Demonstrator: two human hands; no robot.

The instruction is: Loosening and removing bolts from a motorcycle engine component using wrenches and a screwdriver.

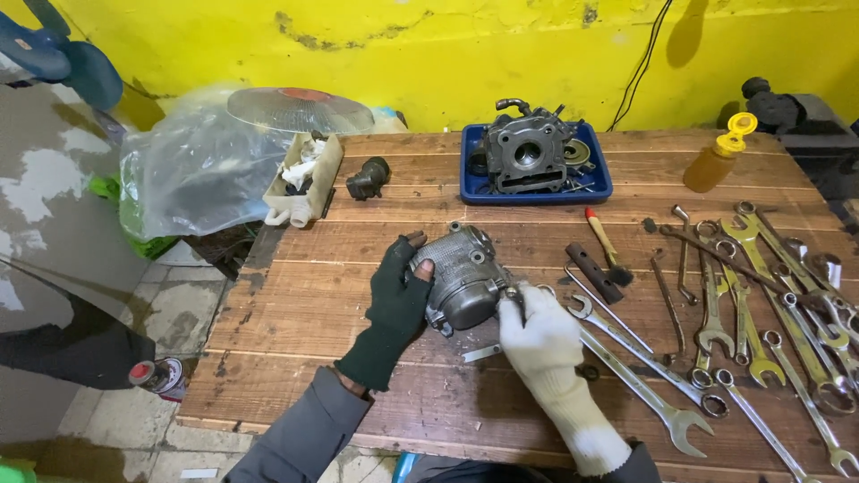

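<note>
Centrally in the head view, a grey metal engine part [463, 277] is held on the wooden table [295, 295] between both hands. The left hand [400, 295], in a dark green fingerless glove, is wrapped round the part's left side, fingers curled over the top edge, wrist bent up from a grey sleeve [304, 438]. The right hand [541, 335], in a white knit glove, is pressed against the part's lower right corner, fingers closed; whether sth small is pinched there cannot be told. Both forearms come up from the bottom edge and converge on the part.

Counted items, relative to the hands: 1 small flat metal strip [483, 352] lies just below the part, between the wrists. Approx. a dozen spanners [761, 295] are spread right of the right hand, some overlapping, exact no. unclear. 1 brush w/ a red-tipped wooden handle [607, 246] and 1 dark bar [594, 273] lie just beyond the right hand. Further away, 1 blue tray [474, 174] carries 1 cylinder block [526, 152]. 1 amber bottle w/ yellow cap [718, 156] stands far right. Beyond the left hand, 1 small dark fitting [368, 177] and 1 open cardboard box [304, 183] are seen, w/ 1 clear plastic bag [192, 170] at the table's edge.
</note>
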